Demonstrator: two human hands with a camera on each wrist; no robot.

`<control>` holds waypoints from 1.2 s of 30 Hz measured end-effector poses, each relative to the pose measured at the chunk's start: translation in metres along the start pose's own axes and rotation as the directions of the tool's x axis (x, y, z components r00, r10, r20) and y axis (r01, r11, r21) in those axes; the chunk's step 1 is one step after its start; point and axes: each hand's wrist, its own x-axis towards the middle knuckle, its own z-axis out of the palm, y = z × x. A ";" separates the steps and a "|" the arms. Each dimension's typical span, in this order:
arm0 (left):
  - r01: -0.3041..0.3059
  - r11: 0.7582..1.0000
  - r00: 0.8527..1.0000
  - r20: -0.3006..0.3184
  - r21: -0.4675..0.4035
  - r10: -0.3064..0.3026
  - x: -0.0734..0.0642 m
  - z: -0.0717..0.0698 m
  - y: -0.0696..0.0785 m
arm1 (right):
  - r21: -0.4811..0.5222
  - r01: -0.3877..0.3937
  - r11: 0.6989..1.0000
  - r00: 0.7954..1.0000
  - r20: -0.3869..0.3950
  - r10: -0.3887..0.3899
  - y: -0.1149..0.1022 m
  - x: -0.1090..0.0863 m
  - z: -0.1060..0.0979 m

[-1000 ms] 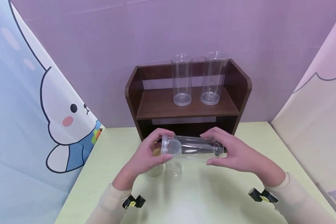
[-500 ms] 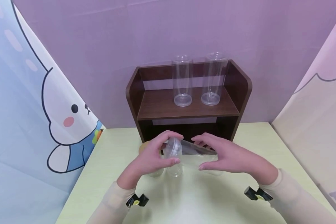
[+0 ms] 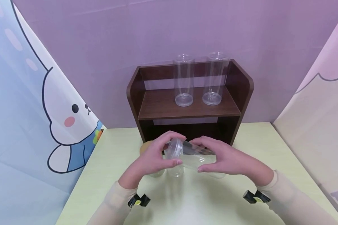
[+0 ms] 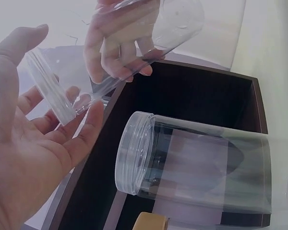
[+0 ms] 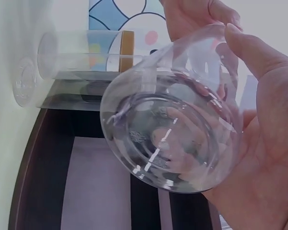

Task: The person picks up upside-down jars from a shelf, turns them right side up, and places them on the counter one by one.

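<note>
Left hand [image 3: 155,158] has its grip round the lidded end of a clear jar [image 3: 198,159], right hand [image 3: 228,157] round the lower end; jar tilted above the worktop [image 3: 186,203], exact contact hard to judge through transparent walls. Below the left hand stand a clear-lidded jar [image 4: 194,167] and a yellow-lidded jar [image 3: 145,146]. Behind, a brown shelf [image 3: 157,104] carries two upright clear cylinders [image 3: 183,82].

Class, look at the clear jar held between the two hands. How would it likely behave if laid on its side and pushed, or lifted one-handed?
The jar would probably roll when pushed, as its body is round. It looks empty, so it is likely light for its size. Its smooth, glossy wall may slip in one hand.
</note>
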 end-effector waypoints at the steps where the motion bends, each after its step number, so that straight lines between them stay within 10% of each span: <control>1: 0.002 1.000 1.000 -0.001 -0.001 -0.002 0.000 0.000 0.000 | 0.001 0.003 1.000 1.000 -0.004 -0.003 0.001 0.000 0.001; 36: -0.106 0.994 0.992 -0.067 0.026 0.107 0.002 -0.009 -0.013 | 0.069 -0.069 0.995 0.986 -0.144 0.078 0.011 -0.004 0.022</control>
